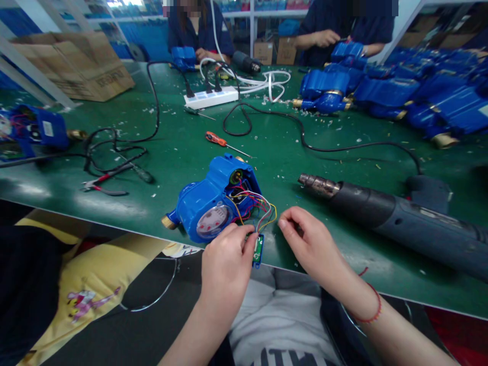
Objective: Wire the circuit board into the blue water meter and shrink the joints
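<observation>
A blue water meter (213, 198) lies at the table's front edge with its housing open on the right side. Red, white and yellow wires (263, 206) run out of it to a small green circuit board (258, 249) in a blue frame. My left hand (231, 259) is closed, thumb and finger pinching the board where the wires meet it. To the right of the wires, my right hand (307, 236) has its thumb and index finger pressed together beside the yellow wire. Whatever its fingertips may hold is too small to make out.
A heat gun (381, 211) lies at the right, its cord crossing the table to a white power strip (211, 96). An orange screwdriver (216, 139) and red-handled cutters (104, 183) lie left. More blue meters (389, 94) crowd the back right. Co-workers sit opposite and beside me.
</observation>
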`<state>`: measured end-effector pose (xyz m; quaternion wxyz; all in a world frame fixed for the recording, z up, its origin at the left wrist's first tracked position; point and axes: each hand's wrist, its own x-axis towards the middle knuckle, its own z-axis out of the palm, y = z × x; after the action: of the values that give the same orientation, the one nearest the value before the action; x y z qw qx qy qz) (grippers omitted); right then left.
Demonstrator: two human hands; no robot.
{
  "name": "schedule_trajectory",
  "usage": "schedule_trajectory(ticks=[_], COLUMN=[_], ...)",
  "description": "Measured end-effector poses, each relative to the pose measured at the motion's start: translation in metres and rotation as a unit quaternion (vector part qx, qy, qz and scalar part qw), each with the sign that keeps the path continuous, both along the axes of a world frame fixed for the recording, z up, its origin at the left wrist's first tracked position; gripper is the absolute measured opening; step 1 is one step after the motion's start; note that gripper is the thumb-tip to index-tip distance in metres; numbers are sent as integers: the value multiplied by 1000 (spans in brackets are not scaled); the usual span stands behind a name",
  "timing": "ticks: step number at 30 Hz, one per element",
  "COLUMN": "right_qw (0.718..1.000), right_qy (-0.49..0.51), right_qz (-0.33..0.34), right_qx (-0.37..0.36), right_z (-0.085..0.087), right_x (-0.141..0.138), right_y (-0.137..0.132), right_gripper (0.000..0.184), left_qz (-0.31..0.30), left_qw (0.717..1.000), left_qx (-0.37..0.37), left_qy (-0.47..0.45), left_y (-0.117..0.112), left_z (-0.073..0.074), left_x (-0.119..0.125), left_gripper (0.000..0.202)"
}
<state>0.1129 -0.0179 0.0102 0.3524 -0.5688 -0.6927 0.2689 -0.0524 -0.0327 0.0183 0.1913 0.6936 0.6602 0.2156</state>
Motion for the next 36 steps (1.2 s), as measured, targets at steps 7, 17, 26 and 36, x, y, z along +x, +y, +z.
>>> schedule_trajectory(ticks=[7, 17, 26, 36], right_qw=[994, 997, 998, 994], right_qy=[26, -46, -10, -14], right_qz=[17, -56, -14, -91], right_qx=[-101, 27, -67, 55], right_z=[-6, -2, -11, 2], right_x=[-22, 10, -19, 5], right_y=[5, 2, -1, 7], right_gripper=[5, 11, 4, 14], left_qz=[9, 14, 24, 24], left_qw=[999, 998, 997, 997], left_qx=[-45, -59, -73, -73], left_qy=[10, 11, -16, -7], left_y=[5, 5, 6, 6], left_z=[7, 8, 7, 9], left_x=[3, 4, 3, 4], left_gripper=[16, 14, 13, 11])
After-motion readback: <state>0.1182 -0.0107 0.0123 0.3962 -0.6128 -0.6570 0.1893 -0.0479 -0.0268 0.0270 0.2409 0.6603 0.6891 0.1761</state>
